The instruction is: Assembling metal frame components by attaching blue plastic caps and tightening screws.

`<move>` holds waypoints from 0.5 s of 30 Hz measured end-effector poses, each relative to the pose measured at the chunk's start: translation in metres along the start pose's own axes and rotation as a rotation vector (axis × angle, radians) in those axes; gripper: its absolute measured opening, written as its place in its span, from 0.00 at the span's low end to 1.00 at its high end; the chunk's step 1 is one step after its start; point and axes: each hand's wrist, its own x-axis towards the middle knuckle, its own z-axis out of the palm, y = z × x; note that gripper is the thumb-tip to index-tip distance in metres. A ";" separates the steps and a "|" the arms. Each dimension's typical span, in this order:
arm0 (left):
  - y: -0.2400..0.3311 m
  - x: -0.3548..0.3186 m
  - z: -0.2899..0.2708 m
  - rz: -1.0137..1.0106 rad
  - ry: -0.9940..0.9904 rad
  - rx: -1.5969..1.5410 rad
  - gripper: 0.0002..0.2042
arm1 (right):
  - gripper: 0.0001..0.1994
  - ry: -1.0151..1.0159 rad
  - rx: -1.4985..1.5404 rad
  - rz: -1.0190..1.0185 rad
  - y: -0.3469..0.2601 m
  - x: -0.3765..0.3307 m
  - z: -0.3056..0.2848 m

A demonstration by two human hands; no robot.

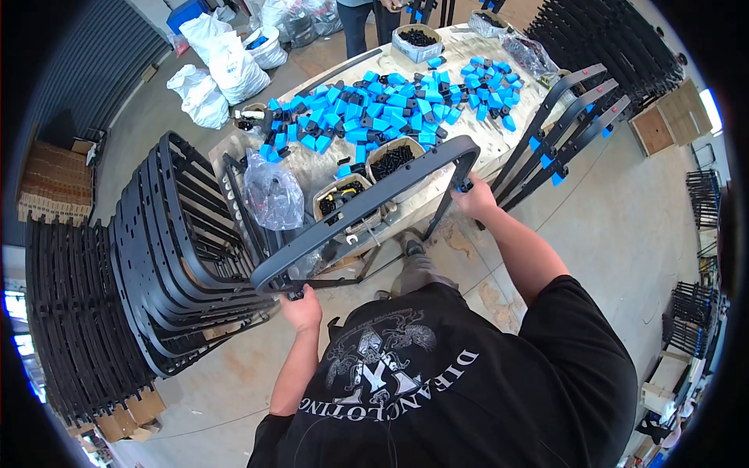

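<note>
A black U-shaped metal tube frame [374,204] stands upright before me, slanting from lower left to upper right. My left hand [303,309] is closed around its left leg, just under the bent corner. Farther right, my right hand [475,199] grips the other leg, below the opposite corner. Behind the frame's top bar, at the table edge, are a box of small black parts [392,161] and a box with a yellow-and-black tool [343,193]. A wrench [353,239] lies by the edge. A clear plastic bag [275,192] rests left of the boxes.
Blue-and-black plastic pieces [390,108] cover much of the table [328,78]. Several nested black frames [168,257] stand at my left; others with blue pieces [573,117] lean at the right. A person [360,22] stands across the table. White sacks [234,70] sit far left.
</note>
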 end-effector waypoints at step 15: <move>-0.033 0.015 -0.022 -0.607 -0.528 -0.639 0.10 | 0.07 -0.684 0.737 0.387 0.008 0.013 -0.025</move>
